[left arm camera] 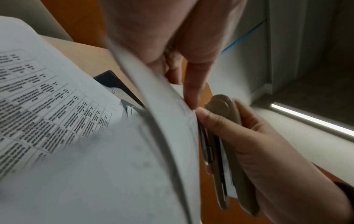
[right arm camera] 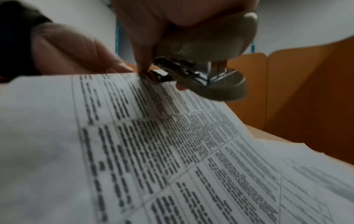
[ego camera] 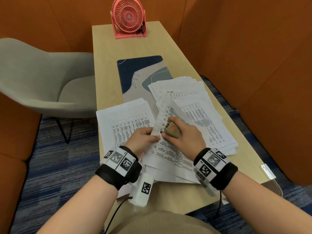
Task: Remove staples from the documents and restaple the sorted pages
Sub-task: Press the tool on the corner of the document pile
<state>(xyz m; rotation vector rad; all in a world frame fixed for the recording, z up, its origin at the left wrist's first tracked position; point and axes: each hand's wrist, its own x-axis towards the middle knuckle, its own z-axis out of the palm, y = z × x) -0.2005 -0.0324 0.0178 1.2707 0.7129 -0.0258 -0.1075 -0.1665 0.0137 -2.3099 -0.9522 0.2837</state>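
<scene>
Left hand point(ego camera: 143, 139): the corner of a lifted document point(ego camera: 168, 146) is pinched between thumb and fingers point(left arm camera: 191, 84).
Right hand point(ego camera: 184, 135): a beige stapler point(ego camera: 172, 130) is gripped by curled fingers, its metal mouth set at the pinched corner.
Document: held raised above the near part of the desk point(ego camera: 108, 78).
Other papers: one pile point(ego camera: 128, 122) is laid to the left, a fanned stack point(ego camera: 194, 102) to the right.
Far end: a pink fan point(ego camera: 129, 17) is stood upright.

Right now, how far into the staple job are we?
Mid-job, by the look of it. Done: cannot confirm; two piles of pages lie flat, left pile and right pile, their staples not visible. In hand: the left hand pinches the corner of a document, the right hand holds the stapler at that corner. Left: this set; beyond that, cannot tell.
</scene>
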